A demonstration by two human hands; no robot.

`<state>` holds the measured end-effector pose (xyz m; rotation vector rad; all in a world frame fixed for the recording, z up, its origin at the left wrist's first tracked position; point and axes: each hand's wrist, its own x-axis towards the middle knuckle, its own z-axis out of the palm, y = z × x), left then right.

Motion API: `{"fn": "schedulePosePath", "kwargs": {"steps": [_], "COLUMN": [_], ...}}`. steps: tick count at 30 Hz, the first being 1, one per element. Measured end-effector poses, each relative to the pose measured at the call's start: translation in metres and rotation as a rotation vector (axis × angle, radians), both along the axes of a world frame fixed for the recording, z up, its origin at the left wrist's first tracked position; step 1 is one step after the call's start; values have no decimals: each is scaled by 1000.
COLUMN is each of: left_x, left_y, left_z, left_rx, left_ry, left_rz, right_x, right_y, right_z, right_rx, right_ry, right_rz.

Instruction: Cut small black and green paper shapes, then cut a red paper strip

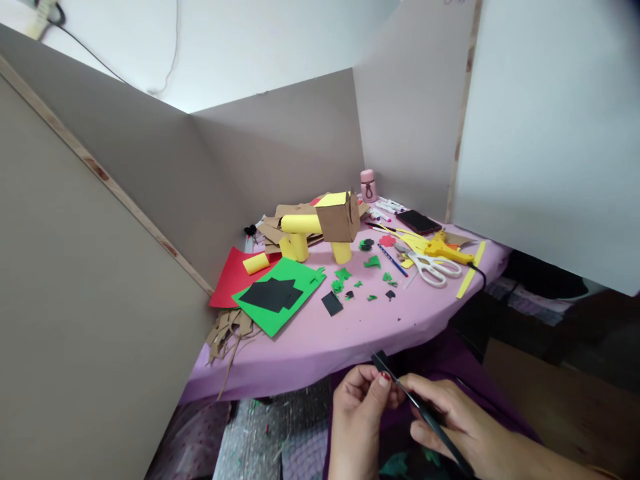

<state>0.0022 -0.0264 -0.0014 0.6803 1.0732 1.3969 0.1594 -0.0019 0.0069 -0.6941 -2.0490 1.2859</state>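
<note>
My left hand (361, 400) and my right hand (453, 417) are low in the view, below the table's front edge. Both pinch a long thin black paper strip (400, 387) that runs diagonally from upper left to lower right. The left fingers are closed on its upper end, the right fingers curl round its middle and lower part. On the pink-covered table (350, 333) stands a model of yellow paper tubes with a brown cardboard box (323, 227).
A green sheet (300, 275) carrying black paper (270, 295) lies on a red sheet (233, 273). White-handled scissors (434, 268), a yellow glue gun (447, 250), a phone (418, 221), markers, a small pink bottle (369, 185) and green scraps lie around. Board walls enclose the table.
</note>
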Motion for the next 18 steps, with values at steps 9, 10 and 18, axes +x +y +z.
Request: {"fn": "schedulePosePath", "kwargs": {"steps": [9,10,18], "left_x": [-3,-4,-8], "left_y": [-3,-3,-2], "left_z": [8,8,7], "left_rx": [23,16,-13], "left_ry": [119,126,92], "left_rz": [-61,-77,-134], "right_x": [1,1,4], "right_y": [-2,-2,-1], "right_z": [-3,-3,-6], "right_rx": [-34,-28,17], "right_ry": [-42,-51,-86], "right_rz": [-10,-12,-17]}}
